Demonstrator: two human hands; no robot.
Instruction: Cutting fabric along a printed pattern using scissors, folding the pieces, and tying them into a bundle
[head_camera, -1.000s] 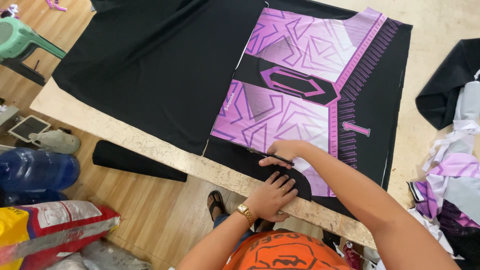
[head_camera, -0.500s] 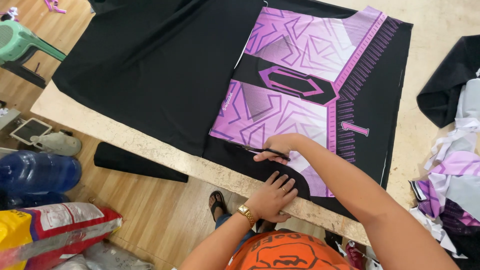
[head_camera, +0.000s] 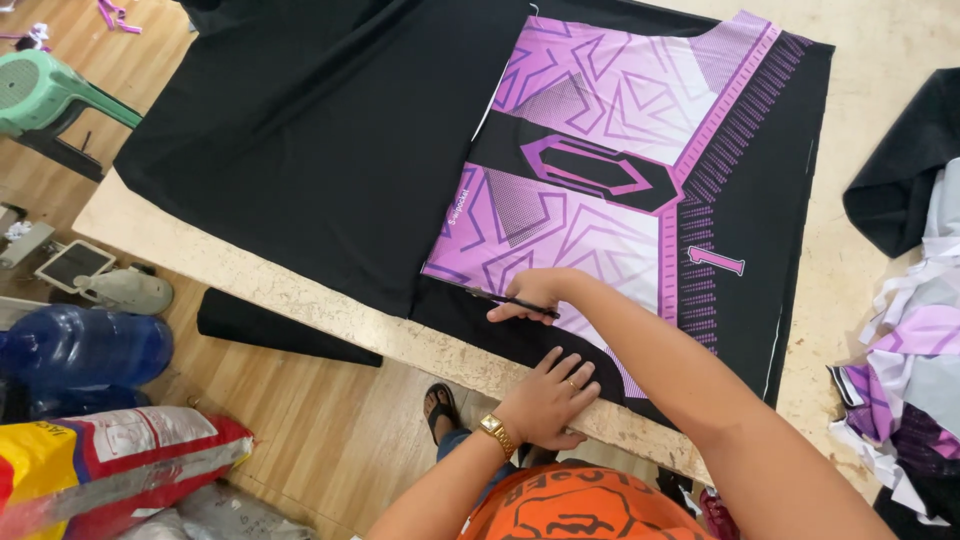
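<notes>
Head view, one frame. Right hand (head_camera: 535, 293), lower centre, is closed around a pair of dark scissors (head_camera: 510, 300); only the slim blades show, pointing left, the handles hidden inside the fist. Blades lie at the lower edge of the purple printed jersey panel (head_camera: 600, 150), which runs from centre to upper right on the black fabric sheet (head_camera: 300, 150). Whether the blades are parted cannot be told. Left hand (head_camera: 550, 395), just below the right, lies flat with fingers spread, pressing the black fabric at the near edge of the pale stone-topped table (head_camera: 880, 330); a gold wristwatch (head_camera: 494, 432) on the wrist, one ring on a finger. Counts: two hands, one pair of scissors, one printed panel. Cut off at right edge: a heap of black, white and purple fabric pieces (head_camera: 915, 350). Lower left: one blue water bottle (head_camera: 80, 350), one red, yellow and white sack (head_camera: 110, 460), partly out of frame. Upper left: one green plastic stool (head_camera: 50, 95), cropped.
</notes>
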